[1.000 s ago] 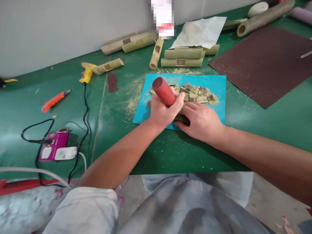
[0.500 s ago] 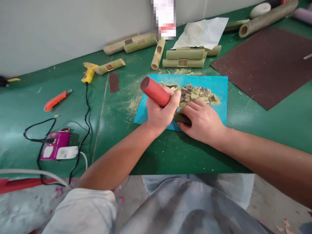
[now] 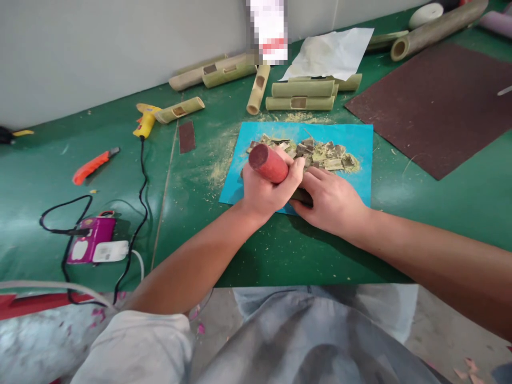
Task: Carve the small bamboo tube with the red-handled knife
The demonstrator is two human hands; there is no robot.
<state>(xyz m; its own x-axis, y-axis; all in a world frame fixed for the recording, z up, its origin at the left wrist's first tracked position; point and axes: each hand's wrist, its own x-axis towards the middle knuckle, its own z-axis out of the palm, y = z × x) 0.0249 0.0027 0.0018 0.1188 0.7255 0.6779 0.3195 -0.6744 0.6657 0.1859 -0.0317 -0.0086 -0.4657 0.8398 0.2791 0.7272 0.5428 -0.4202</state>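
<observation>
At the bottom of the frame my lap in grey cloth fills the near edge, and my two forearms run up from it toward the middle of the green worktop (image 3: 280, 250). My left hand (image 3: 266, 189) is wrapped tight around a red cylinder (image 3: 269, 162), whose round end now faces back at me; half a second ago it pointed further up and left, so I have swung it down and inward, closer over the work. My right hand (image 3: 330, 200) lies flat with fingers pressed down on a dark piece (image 3: 302, 196) that is mostly hidden under both hands; it is in the same spot as before, so the piece is being held steady while the cylinder works against it. Both hands sit on the near edge of a blue sheet (image 3: 360, 141), with a heap of greenish chips (image 3: 316, 152) just beyond my knuckles. At left lie a purple device with a cord (image 3: 90, 245), an orange knife (image 3: 92, 165) and a yellow glue gun (image 3: 144, 120). Further up, bamboo tubes (image 3: 302, 95) lie in a row, a white paper (image 3: 332, 53) behind them, a brown sheet (image 3: 436, 101) at upper right.
</observation>
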